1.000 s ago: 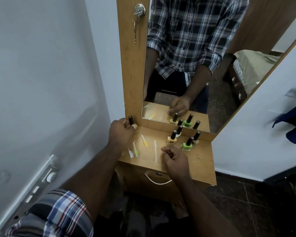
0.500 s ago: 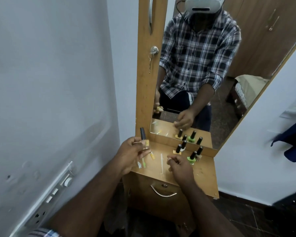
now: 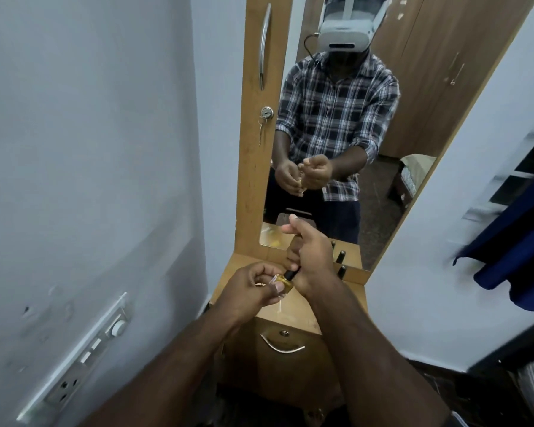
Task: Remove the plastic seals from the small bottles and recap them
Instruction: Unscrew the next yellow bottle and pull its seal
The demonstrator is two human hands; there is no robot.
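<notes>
A small yellow bottle (image 3: 283, 282) with a black cap (image 3: 291, 274) is held in the air above the wooden dresser top (image 3: 353, 298). My left hand (image 3: 253, 291) pinches the glass body from the left. My right hand (image 3: 310, 257) grips the black cap, with its index finger stretched out toward the mirror. Behind my right hand, one black-capped bottle (image 3: 341, 271) shows at the back of the dresser top. The other bottles are hidden by my hands.
A tall mirror (image 3: 367, 124) in a wooden frame rises from the dresser and reflects me. A drawer with a metal handle (image 3: 282, 347) is below the top. A switch panel (image 3: 84, 355) sits on the left wall, and dark blue cloth (image 3: 515, 251) hangs at the right.
My left hand lifted the yellow bottle from the dresser's left corner toward the middle. My right hand rose off the dresser top and took hold of the cap. The camera tilted upward.
</notes>
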